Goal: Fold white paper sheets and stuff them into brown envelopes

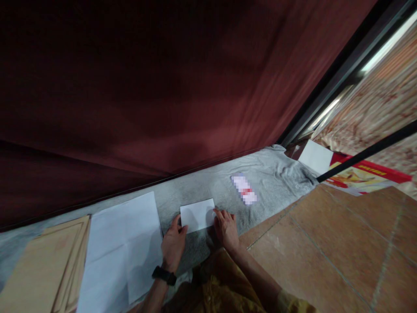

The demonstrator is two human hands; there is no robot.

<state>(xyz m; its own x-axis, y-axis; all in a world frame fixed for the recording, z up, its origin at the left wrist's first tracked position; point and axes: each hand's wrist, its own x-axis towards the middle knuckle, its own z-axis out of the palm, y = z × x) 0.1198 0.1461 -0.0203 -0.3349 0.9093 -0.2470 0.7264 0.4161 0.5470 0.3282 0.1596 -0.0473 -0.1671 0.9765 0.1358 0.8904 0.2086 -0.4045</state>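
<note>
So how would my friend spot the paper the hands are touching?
Below the dark red fabric runs a grey cloth. There, the left hand and right hand touch opposite ends of the small white paper. It's far smaller than the creased white sheet nearby.

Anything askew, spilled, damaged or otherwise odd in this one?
No spill shows. The grey cloth is bunched at its right end instead of lying flat. Beyond the right hand, an item on it shows only as pixelated blocks. The brown sheets at left are stacked unevenly, edges fanned.
</note>
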